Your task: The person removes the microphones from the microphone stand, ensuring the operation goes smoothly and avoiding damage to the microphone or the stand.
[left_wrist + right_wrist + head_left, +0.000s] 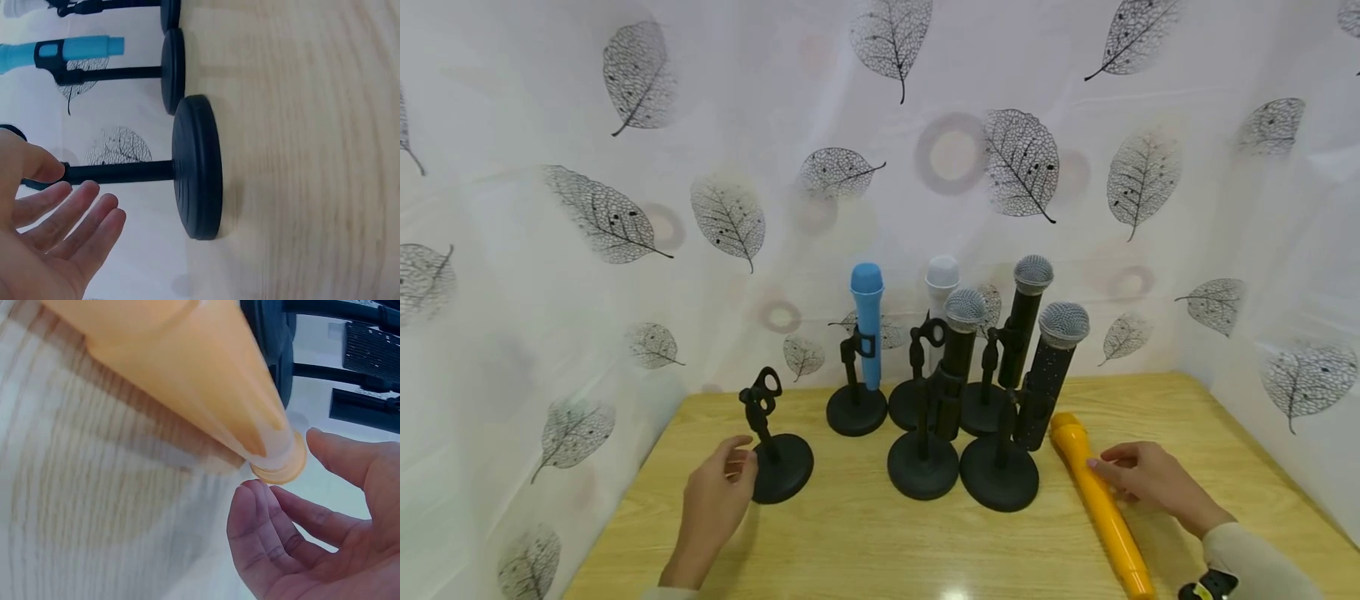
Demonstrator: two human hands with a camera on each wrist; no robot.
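Observation:
An unoccupied black microphone stand (784,471) is upright on the left of the table, its round clip tilted. My left hand (718,492) is just left of its base, fingers loosely bent. In the left wrist view, the thumb and fingertips overlap the upper end of the stem without curling round it. On the right, an orange microphone (1101,512) lies slantwise on the table. Beside it is my right hand (1150,482), thumb and forefinger right at its edge. The right wrist view shows a gap between thumb and fingers near the microphone's far end.
Several black stands hold microphones: a blue one (868,317), a white one (942,279) at the back, and black ones with silver mesh heads (1063,325) toward the right. A leaf-patterned white curtain (820,75) encloses the wooden table (850,550).

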